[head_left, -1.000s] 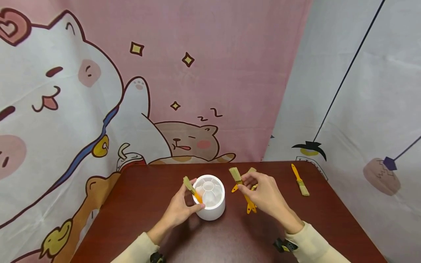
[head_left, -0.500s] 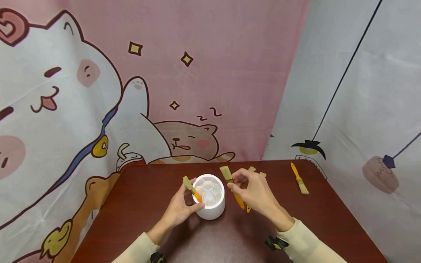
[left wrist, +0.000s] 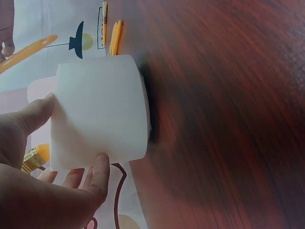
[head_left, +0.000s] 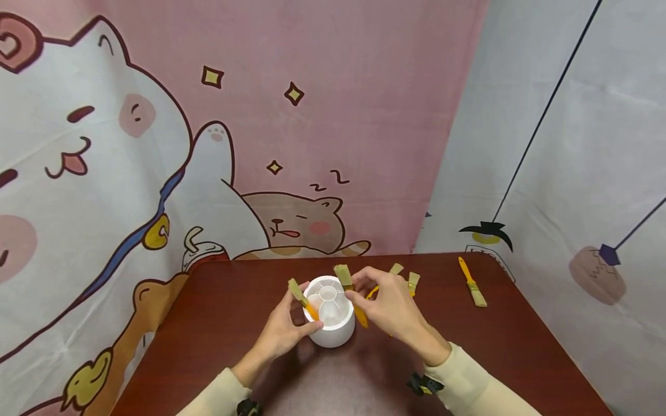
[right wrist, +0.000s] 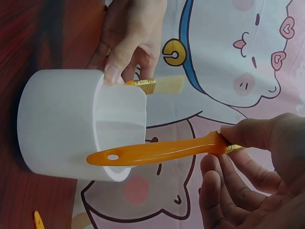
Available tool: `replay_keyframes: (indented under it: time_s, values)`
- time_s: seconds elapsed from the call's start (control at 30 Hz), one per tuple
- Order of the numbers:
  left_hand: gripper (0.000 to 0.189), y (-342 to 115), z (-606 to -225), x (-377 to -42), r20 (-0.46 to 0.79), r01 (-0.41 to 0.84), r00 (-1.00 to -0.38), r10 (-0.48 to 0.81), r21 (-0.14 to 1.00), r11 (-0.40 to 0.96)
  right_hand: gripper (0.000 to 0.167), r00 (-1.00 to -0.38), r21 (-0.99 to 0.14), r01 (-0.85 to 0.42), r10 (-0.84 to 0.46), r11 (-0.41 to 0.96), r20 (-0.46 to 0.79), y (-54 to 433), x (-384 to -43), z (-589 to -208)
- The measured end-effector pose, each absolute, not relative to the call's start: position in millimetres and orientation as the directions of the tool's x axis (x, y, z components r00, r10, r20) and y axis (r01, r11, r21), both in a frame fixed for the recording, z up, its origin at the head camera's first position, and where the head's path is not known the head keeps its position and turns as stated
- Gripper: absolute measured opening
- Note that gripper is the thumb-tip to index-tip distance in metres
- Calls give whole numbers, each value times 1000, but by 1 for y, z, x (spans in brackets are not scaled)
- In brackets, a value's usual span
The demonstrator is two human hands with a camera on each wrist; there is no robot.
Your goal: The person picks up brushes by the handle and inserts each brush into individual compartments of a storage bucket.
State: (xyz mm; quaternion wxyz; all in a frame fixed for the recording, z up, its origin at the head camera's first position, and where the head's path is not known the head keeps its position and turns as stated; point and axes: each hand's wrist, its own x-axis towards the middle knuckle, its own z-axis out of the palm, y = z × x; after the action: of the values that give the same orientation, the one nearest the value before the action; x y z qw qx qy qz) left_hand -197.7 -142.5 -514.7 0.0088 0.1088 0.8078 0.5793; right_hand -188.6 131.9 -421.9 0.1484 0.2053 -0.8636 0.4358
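A white round organizer (head_left: 331, 337) with several compartments stands on the table. My left hand (head_left: 281, 328) grips its left side, thumb at the front rim, fingers round the far side. One paintbrush (right wrist: 164, 85) with an orange handle leans inside it near that hand, bristles up. My right hand (head_left: 392, 303) pinches a second paintbrush (right wrist: 167, 151) near its metal band, bristles up and handle slanting down. In the head view this brush overlaps the organizer's right rim. From the right wrist, its handle end shows in front of the organizer's open top.
Behind my right hand lie more paintbrushes (head_left: 413, 283), partly hidden by it. A lone paintbrush (head_left: 472, 282) lies at the table's far right. The dark red table (head_left: 229, 300) ends at a cartoon-printed cloth (head_left: 364, 115) hanging behind it.
My right hand has carried its paintbrush leftward, from over the other brushes to the organizer's right rim. My left hand, the organizer and the brush in it have stayed in place.
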Motion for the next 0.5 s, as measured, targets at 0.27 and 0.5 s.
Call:
replay_keyframes:
  time_s: [0.27,0.5]
  values:
    - [101,-141,-516,-199,104,159,-978,181,935,317,21,-864,-704,-501,-247,504,438,119,-187,-416]
    - [100,-142,-516,-200,114,169,-977,179,929,330,20,-853,-711,-521,-263,472,451,109,-189,-416]
